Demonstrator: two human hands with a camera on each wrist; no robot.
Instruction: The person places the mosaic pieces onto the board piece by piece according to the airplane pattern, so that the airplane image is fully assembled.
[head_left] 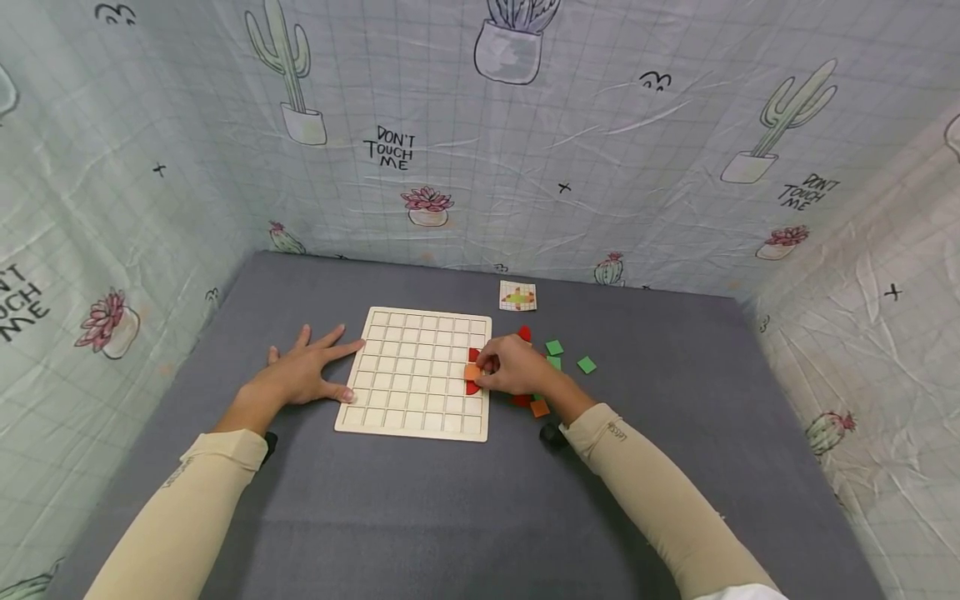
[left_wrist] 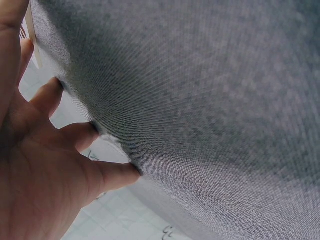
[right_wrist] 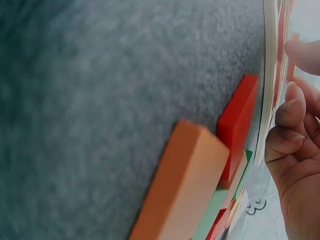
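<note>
A pale wooden grid board (head_left: 412,375) lies flat on the grey table. My left hand (head_left: 300,371) has its fingers spread, thumb and index finger touching the board's left edge; in the left wrist view, other fingertips (left_wrist: 122,175) rest on the cloth. Over the board's right-hand column, my right hand (head_left: 519,367) pinches a square orange tile (head_left: 471,372) between thumb and fingers. The right wrist view shows this orange tile (right_wrist: 291,62) held on edge, close to the board. Two red pieces, one above (head_left: 474,354) and one below (head_left: 472,388), sit on the board beside it.
Right of the board lie loose green tiles (head_left: 587,364), red pieces (head_left: 524,332) and an orange tile (head_left: 540,408), partly hidden by my right hand. A small pattern card (head_left: 517,296) lies behind them. Printed cloth walls (head_left: 465,167) enclose the table.
</note>
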